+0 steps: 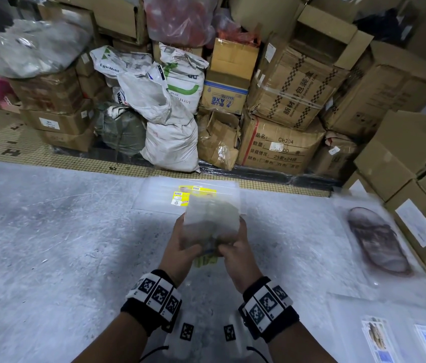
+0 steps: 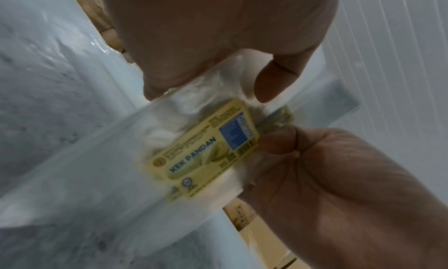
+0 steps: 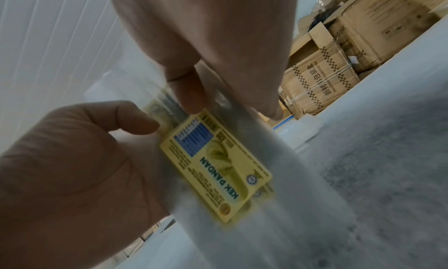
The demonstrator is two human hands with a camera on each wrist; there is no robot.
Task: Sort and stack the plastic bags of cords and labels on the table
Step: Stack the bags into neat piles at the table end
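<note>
Both hands, the left hand (image 1: pixel 184 247) and right hand (image 1: pixel 235 247), gripped one bag (image 1: pixel 212 221) of labels above the counter (image 1: pixel 49 244), short of the stack (image 1: pixel 180 197). From the left wrist, thumbs pinched near the yellow labels (image 2: pixel 211 150). From the right wrist, the slick film looked liable to slip, spilling labels.

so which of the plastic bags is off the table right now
The bag of yellow labels, held up by the left hand and right hand. The flat bags beyond it and the bag with dark cords lie on the table.
</note>
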